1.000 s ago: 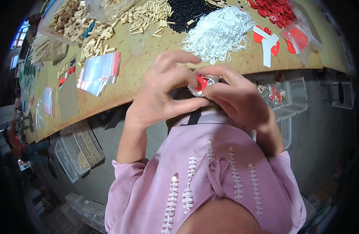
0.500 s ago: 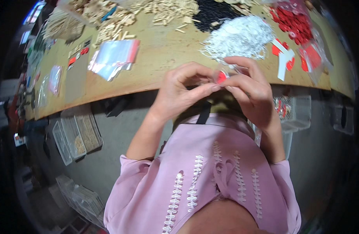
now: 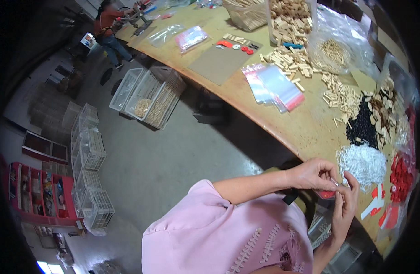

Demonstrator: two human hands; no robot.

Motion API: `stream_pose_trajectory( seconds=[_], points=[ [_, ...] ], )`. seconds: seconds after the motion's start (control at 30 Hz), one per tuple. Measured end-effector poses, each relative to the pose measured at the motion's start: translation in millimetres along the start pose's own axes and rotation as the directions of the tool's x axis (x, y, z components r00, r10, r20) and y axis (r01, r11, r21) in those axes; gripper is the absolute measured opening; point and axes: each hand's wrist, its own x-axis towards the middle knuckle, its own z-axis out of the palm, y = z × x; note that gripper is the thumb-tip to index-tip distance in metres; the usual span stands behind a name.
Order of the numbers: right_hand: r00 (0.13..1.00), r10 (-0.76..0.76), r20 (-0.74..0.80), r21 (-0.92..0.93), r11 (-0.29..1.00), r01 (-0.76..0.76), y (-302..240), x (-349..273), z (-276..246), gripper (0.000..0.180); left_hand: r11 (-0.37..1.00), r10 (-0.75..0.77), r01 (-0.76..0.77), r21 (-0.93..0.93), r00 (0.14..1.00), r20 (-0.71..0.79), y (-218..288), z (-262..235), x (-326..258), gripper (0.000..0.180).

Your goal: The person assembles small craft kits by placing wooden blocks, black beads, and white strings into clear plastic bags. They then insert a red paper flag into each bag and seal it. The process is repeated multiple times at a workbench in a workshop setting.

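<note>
Close to the table's front edge, my left hand (image 3: 312,174) and my right hand (image 3: 346,201) meet with fingers pinched together. Between them is a small clear plastic bag (image 3: 327,194) with something red inside; the fingertips cover its upper part. Just beyond my fingers lies a heap of white string (image 3: 362,165). Red pieces (image 3: 401,176) and white strips (image 3: 373,206) lie to the right of it. Farther along the table are flat clear zip bags (image 3: 273,86) with a pinkish edge, and black pieces (image 3: 362,125) in a pile.
Small wooden blocks (image 3: 294,61) and short wooden sticks (image 3: 341,97) lie in piles. A grey-brown board (image 3: 221,64) carries several small parts. Plastic crates (image 3: 162,105) stand on the floor beside the table (image 3: 246,119). Another person (image 3: 110,32) stands at the table's far end.
The view has swung to the left, bringing more floor, crates and another person into sight. Both hands still pinch the small bag, whose red content now hangs below my fingertips.
</note>
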Motion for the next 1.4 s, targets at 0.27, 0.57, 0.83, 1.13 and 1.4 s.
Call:
stream_pose_trajectory(
  seconds=[0.27, 0.57, 0.83, 1.13, 1.4],
  points=[
    [0.999, 0.037, -0.015, 0.074, 0.997, -0.036, -5, -2, 5, 0.007, 0.772, 0.505, -0.405, 0.489, 0.858, -0.087, 9, 4, -5, 0.017],
    [1.000, 0.028, -0.015, 0.085, 0.996, -0.026, 0, -7, 9, 0.004, 0.859, 0.273, -0.203, 0.469, 0.958, -0.086, 17, 18, -10, 0.018],
    [0.983, 0.145, -0.112, 0.322, 0.941, -0.102, 11, -14, 7, 0.008, 0.728, 0.453, -0.328, 0.602, 0.889, -0.063, 21, 21, -10, 0.018],
    [0.831, 0.549, -0.094, 0.679, 0.646, -0.350, 19, -28, 8, 0.017, 0.903, 0.285, -0.176, 0.392, 0.928, -0.239, 22, 29, -14, 0.010],
    [0.877, 0.477, -0.059, 0.828, 0.514, -0.224, 8, -21, 18, 0.011, 0.991, 0.106, -0.084, 0.105, 0.968, -0.228, 28, 29, -10, 0.006]
  ],
)
